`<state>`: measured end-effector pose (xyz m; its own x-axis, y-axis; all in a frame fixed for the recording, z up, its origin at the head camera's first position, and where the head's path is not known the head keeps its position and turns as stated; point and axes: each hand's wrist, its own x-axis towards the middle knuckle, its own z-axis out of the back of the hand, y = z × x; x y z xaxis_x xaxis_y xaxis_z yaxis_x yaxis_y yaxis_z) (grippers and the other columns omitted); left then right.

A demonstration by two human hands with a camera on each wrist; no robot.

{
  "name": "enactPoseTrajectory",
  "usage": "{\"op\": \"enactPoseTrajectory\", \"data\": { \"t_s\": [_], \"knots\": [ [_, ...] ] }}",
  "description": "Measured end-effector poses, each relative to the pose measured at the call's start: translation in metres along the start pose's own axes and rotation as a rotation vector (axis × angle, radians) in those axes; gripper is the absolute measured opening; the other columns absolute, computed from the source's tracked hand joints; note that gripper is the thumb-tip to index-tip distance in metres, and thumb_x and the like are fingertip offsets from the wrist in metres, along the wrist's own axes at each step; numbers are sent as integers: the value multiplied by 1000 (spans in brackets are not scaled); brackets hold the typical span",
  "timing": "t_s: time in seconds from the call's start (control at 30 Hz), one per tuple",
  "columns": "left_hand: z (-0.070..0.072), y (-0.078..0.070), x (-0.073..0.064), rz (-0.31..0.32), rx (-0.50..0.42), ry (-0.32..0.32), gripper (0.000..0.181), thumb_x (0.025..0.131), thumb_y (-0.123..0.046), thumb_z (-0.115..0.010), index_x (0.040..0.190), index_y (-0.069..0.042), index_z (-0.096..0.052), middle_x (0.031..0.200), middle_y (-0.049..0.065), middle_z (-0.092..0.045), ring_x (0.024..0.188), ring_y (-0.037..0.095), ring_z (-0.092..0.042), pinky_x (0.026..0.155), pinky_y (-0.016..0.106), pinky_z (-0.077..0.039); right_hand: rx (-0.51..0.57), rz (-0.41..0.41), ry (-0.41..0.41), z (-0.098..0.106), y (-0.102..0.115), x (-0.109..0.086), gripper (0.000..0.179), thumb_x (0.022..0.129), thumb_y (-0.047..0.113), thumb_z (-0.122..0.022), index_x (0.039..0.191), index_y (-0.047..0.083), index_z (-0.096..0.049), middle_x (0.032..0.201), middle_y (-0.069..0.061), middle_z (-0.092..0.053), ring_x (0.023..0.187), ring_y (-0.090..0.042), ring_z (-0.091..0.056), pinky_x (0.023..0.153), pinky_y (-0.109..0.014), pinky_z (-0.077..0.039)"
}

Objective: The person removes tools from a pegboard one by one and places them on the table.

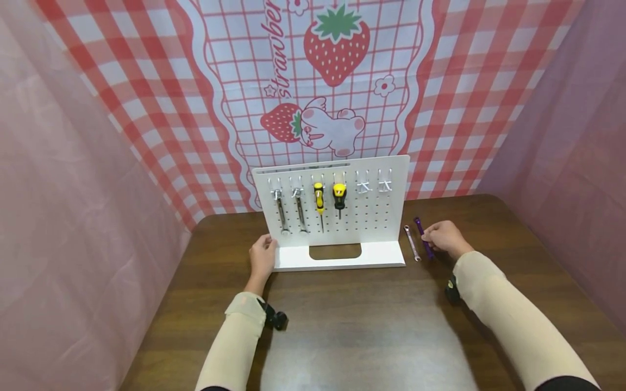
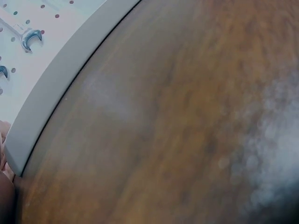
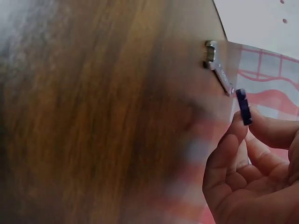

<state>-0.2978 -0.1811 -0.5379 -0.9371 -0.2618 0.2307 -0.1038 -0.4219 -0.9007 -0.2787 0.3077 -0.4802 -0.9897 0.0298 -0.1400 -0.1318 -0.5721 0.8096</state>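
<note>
- Four tools are up on the board (image 1: pixel 374 231): two big wrenches (image 1: pixel 281 210) and two screwdrivers (image 1: pixel 319 198), so I'd call it roughly two-thirds done.
- The last two hooks (image 1: pixel 363 186) on the right are bare.
- Purple wrench (image 3: pixel 243 107) is pinched in my right hand (image 1: pixel 442 238), past the board's right end.
- Silver wrench (image 1: pixel 412 244) lies just beside it on the table (image 1: pixel 357 326), unhung.
- Left hand's (image 1: pixel 263 256) at the board's left end, can't tell if it's gripping.
</note>
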Motion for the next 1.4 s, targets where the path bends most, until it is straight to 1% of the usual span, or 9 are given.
{"op": "enactPoseTrajectory", "data": {
  "t_s": [0.3,0.43,0.53,0.67,0.8,0.87,1.0,1.13,1.4],
  "knots": [
    [-1,-1,0,11,-15,-13,24,100,-14,-63,116,3,-70,110,21,-71,107,35,-66,94,47,-52,-101,-14,-41,-5,-5,6,17,89,4,-64,92,-12,-69,64,-2,-60,59,-12,-55,53,-26,-51],
    [0,-2,-1,2,-30,-29,25,101,-14,-61,114,4,-70,114,23,-70,109,36,-65,96,49,-51,-149,-7,-49,-6,-6,7,17,89,6,-66,90,-10,-70,63,-1,-60,60,-14,-55,54,-27,-49],
    [0,-2,-1,-7,-40,-36,26,101,-14,-60,114,5,-70,116,24,-70,111,37,-65,97,49,-50,-204,4,-61,-6,-7,7,16,89,9,-67,86,-6,-71,65,-1,-60,62,-16,-55,55,-28,-47],
    [0,-2,-1,-10,-45,-35,26,101,-15,-60,114,5,-71,117,24,-70,112,37,-65,98,48,-50,-293,38,-81,-5,-8,8,17,90,12,-66,81,-2,-71,72,-5,-63,67,-22,-55,59,-31,-44],
    [-1,-2,-1,-5,-41,-36,26,101,-14,-59,114,5,-71,117,23,-69,112,36,-64,98,48,-50,-347,69,-93,-6,-8,7,20,92,13,-62,79,0,-71,82,-12,-69,73,-28,-56,64,-34,-43],
    [-1,-1,-1,-1,-39,-36,26,101,-14,-59,114,5,-71,118,23,-69,113,36,-64,99,48,-50,-355,74,-97,-6,-7,7,20,92,13,-62,81,-1,-71,85,-15,-70,75,-30,-57,67,-36,-45],
    [0,-2,-2,4,-52,-29,26,102,-15,-58,115,4,-71,119,23,-69,114,36,-64,99,48,-49,-363,69,-105,-7,-6,5,20,92,13,-64,85,-4,-71,88,-18,-70,80,-34,-58,74,-45,-48],
    [0,-2,-2,6,-55,-27,26,102,-15,-58,115,5,-70,119,23,-69,114,36,-64,99,48,-49,-365,65,-114,-8,-5,4,22,90,13,-65,88,-7,-72,91,-21,-70,86,-38,-60,81,-53,-49],
    [0,-1,-2,-10,-45,-35,26,102,-14,-58,114,5,-71,117,23,-69,113,37,-64,99,49,-49,-371,58,-120,-9,-3,2,24,91,14,-63,93,-9,-71,94,-23,-70,88,-40,-60,83,-55,-48]
  ]
}}
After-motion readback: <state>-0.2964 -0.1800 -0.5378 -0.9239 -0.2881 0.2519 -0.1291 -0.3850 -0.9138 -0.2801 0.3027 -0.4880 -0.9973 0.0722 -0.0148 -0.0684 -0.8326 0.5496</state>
